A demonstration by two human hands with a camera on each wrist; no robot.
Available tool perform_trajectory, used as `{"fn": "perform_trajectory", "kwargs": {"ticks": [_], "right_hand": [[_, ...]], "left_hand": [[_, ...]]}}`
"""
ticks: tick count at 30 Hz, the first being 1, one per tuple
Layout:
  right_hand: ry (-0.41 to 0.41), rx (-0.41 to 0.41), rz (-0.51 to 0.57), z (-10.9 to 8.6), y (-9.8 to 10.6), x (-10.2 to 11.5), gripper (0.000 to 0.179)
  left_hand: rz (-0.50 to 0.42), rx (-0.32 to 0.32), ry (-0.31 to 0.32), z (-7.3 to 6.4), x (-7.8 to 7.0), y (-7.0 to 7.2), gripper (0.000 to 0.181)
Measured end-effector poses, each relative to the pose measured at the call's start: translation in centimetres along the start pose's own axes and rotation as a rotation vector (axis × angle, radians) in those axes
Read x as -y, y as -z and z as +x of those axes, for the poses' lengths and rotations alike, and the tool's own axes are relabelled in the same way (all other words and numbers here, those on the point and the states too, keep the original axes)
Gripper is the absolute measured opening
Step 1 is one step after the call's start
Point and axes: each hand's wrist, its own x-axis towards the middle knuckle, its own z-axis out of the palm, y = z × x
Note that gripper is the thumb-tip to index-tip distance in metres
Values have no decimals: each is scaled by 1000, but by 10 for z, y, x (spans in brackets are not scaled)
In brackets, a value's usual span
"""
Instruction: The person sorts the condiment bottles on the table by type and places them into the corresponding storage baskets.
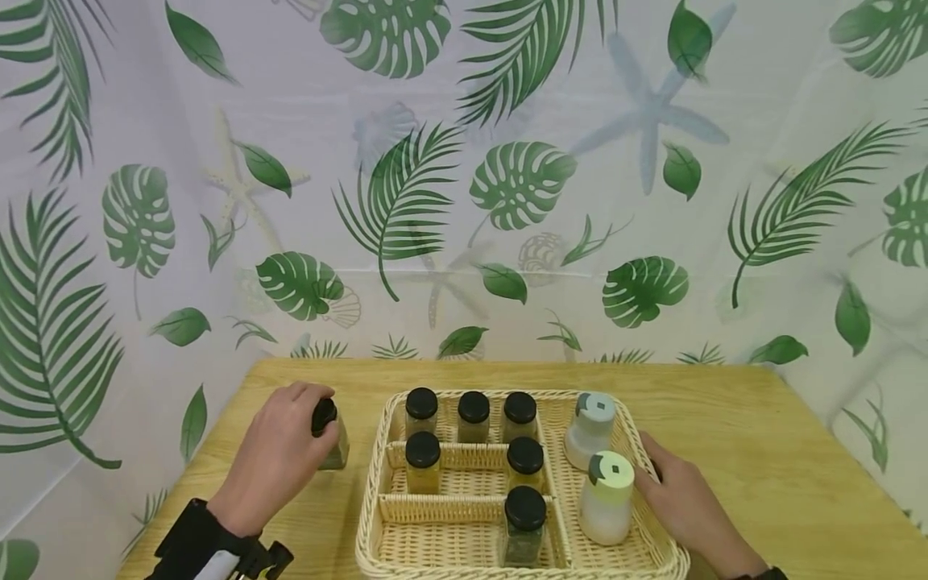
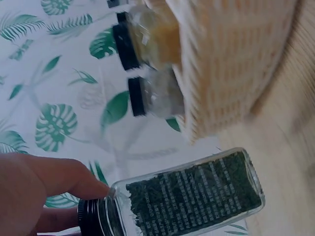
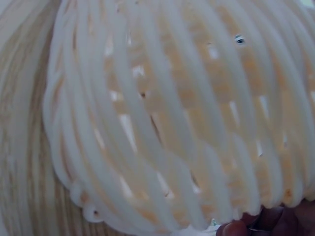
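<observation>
My left hand [image 1: 283,447] pinches the black lid of a glass spice jar [image 2: 197,196], left of the basket. Dark green flakes and white printed text show on that jar in the left wrist view; in the head view my hand partly covers it. On the other side, my right hand [image 1: 685,493] grips the right side of a divided wicker basket [image 1: 368,507]. Several black-lidded jars stand in the basket's left compartments, including one of dark green contents [image 1: 524,536] at the front. The right compartment holds a grey-topped shaker [image 1: 590,431] and a yellow-green-topped shaker [image 1: 607,499].
Under the basket is a wooden table [image 1: 761,451]. A leaf-patterned cloth [image 1: 449,105] hangs behind it and along both sides. Woven partitions [image 1: 464,507] split the basket's left part into rows. Wicker weave fills most of the right wrist view.
</observation>
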Motion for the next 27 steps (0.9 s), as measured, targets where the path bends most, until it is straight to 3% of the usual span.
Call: {"fn": "perform_trajectory", "kwargs": {"ticks": [6, 15, 21, 27], "right_hand": [[-10, 6, 3, -1, -1, -1, 64], [11, -9, 20, 1, 1, -1, 66], [-5, 12, 36, 0, 0, 0, 71], [16, -17, 28, -3, 1, 1, 64]], "left_hand": [[-1, 20, -47, -5, -24, 12, 35], [-7, -7, -127, -7, -49, 25, 35], [-13, 25, -152, -12, -61, 28, 33], [-15, 41, -188, -13, -71, 26, 31]]}}
